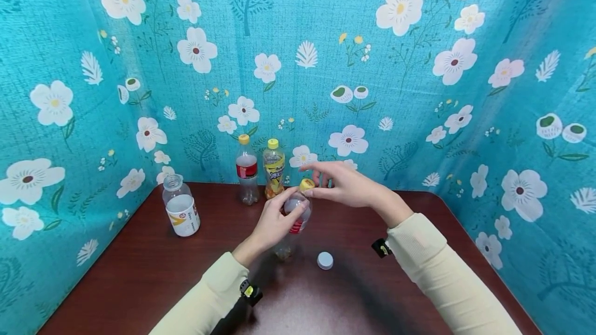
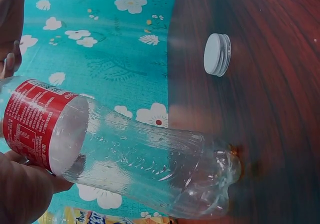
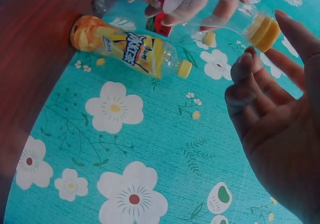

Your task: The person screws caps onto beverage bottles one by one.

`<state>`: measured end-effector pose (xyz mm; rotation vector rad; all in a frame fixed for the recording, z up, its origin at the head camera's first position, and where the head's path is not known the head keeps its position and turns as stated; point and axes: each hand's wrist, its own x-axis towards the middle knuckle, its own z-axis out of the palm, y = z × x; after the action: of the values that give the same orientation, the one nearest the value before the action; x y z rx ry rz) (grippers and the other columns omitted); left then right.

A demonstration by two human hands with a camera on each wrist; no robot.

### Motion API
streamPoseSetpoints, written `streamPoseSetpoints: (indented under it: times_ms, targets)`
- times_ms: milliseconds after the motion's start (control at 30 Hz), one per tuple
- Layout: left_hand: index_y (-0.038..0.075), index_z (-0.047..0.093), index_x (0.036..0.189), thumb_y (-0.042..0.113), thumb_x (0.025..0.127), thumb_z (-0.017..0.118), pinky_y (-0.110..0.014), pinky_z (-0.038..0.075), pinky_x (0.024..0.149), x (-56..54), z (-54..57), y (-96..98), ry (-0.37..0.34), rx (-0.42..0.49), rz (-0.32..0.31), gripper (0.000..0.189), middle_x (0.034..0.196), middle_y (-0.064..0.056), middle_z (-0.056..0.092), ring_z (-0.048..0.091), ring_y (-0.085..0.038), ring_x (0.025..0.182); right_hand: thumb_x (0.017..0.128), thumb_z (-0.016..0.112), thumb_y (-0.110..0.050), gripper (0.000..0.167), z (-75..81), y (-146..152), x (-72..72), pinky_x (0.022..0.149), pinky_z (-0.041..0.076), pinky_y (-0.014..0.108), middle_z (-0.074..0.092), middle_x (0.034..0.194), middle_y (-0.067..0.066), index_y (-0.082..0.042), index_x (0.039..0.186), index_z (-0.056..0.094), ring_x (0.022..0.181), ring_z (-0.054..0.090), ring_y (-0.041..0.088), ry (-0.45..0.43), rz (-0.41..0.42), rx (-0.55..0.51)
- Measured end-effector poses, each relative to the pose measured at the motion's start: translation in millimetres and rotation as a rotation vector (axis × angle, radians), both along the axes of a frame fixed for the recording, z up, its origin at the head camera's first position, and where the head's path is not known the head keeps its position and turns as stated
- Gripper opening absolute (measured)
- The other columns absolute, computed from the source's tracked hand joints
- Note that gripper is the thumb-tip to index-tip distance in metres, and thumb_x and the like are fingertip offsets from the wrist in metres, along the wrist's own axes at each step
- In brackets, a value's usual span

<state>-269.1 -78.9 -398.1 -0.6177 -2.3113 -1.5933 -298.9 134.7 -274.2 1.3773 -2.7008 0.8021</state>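
My left hand (image 1: 274, 218) grips a clear plastic soda bottle (image 2: 145, 154) around its red label, tilting it over the table. The bottle's yellow cap (image 3: 264, 33) is on its neck. Around that cap my right hand (image 1: 346, 185) is spread, thumb right at the cap's edge and index finger reaching past above it with a gap. The right hand's other fingers are loosely bent, holding nothing. A white screw cap (image 1: 325, 260) lies on the table in front of the bottle.
Behind the hands stand a red-labelled bottle with an orange cap (image 1: 247, 172) and a yellow-labelled drink bottle (image 3: 130, 49). An uncapped, white-labelled wide-mouth bottle (image 1: 182, 208) is at the left. The dark wooden table (image 1: 139, 273) meets a blue flowered curtain (image 1: 298, 92).
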Motion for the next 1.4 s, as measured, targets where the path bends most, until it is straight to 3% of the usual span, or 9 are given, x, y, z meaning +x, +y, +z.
streamPoseSetpoints:
  times_ms: [167,333,567,667,767,933,1100,1300,1400]
  targets:
    - [0.014,0.060,0.142,0.033,0.099,0.070,-0.047,0.054,0.099,0.3,1.1,0.6,-0.006,-0.010,-0.004,0.049,0.132,-0.004,0.067,0.064,-0.020,0.119,0.100,0.069,-0.028,0.034,2.4,-0.4,-0.7,0.074,0.053,0.035,0.063,0.097,-0.007,-0.016,0.132,0.066,0.085,0.059,0.013,-0.015,0.069,0.036]
    - [0.016,0.059,0.144,0.034,0.099,0.069,-0.047,0.055,0.097,2.2,0.8,1.9,-0.022,-0.010,-0.016,0.049,0.134,-0.003,0.066,0.064,-0.020,0.117,0.099,0.070,-0.022,0.019,-1.5,-2.7,-2.3,0.065,0.049,0.033,0.061,0.081,-0.008,-0.013,0.115,0.072,0.071,0.054,0.013,0.019,0.085,-0.020]
    - [0.021,0.059,0.143,0.034,0.100,0.067,-0.047,0.056,0.096,2.9,0.4,2.7,-0.019,0.002,-0.021,0.046,0.133,-0.001,0.067,0.066,-0.020,0.114,0.098,0.071,-0.027,0.018,-5.7,-14.2,2.1,0.053,0.039,0.026,0.053,0.063,-0.008,-0.009,0.097,0.072,0.054,0.044,0.007,0.132,-0.031,-0.040]
    - [0.021,0.059,0.143,0.034,0.100,0.067,-0.046,0.055,0.097,2.1,1.4,1.3,-0.005,0.006,-0.025,0.046,0.132,-0.002,0.067,0.066,-0.019,0.115,0.098,0.072,-0.029,0.019,-5.5,-15.4,2.2,0.053,0.040,0.027,0.051,0.063,-0.008,-0.010,0.098,0.073,0.055,0.044,0.008,0.147,-0.031,-0.045]
    - [0.018,0.058,0.144,0.032,0.101,0.066,-0.048,0.055,0.098,1.8,1.6,-0.5,0.005,-0.004,-0.041,0.047,0.134,-0.003,0.066,0.065,-0.021,0.116,0.097,0.072,-0.029,0.019,-4.8,-12.0,1.1,0.057,0.043,0.029,0.054,0.068,-0.007,-0.013,0.107,0.074,0.060,0.048,0.010,0.127,0.025,-0.054]
    - [0.014,0.054,0.148,0.029,0.102,0.064,-0.051,0.052,0.102,6.0,4.9,-2.0,-0.021,-0.013,-0.088,0.049,0.140,-0.005,0.062,0.061,-0.023,0.122,0.100,0.068,-0.034,0.030,-5.0,-4.2,-2.0,0.067,0.049,0.033,0.063,0.088,-0.011,-0.019,0.126,0.070,0.076,0.055,0.013,0.034,0.098,-0.021]
    - [0.016,0.053,0.149,0.029,0.103,0.063,-0.051,0.050,0.104,5.6,5.8,-4.0,-0.036,-0.015,-0.102,0.049,0.140,-0.005,0.061,0.059,-0.023,0.125,0.101,0.066,-0.034,0.031,-5.1,-4.8,-4.2,0.074,0.053,0.036,0.068,0.107,-0.013,-0.019,0.128,0.069,0.084,0.060,0.012,0.000,0.124,-0.017]
    - [0.020,0.048,0.152,0.034,0.103,0.062,-0.051,0.050,0.104,4.6,-0.7,-5.5,-0.042,0.001,-0.110,0.053,0.146,0.001,0.057,0.057,-0.022,0.128,0.100,0.069,-0.030,0.025,-9.1,-6.8,-3.1,0.064,0.051,0.034,0.069,0.095,-0.014,-0.018,0.121,0.073,0.069,0.056,0.012,0.016,0.133,-0.094]
    - [0.017,0.050,0.151,0.031,0.103,0.063,-0.052,0.049,0.104,5.7,-2.5,-3.7,0.001,0.008,-0.101,0.052,0.145,-0.002,0.058,0.058,-0.023,0.126,0.098,0.072,-0.027,0.023,-12.6,-8.8,0.4,0.060,0.049,0.033,0.068,0.088,-0.014,-0.016,0.117,0.075,0.065,0.055,0.012,0.044,0.104,-0.128]
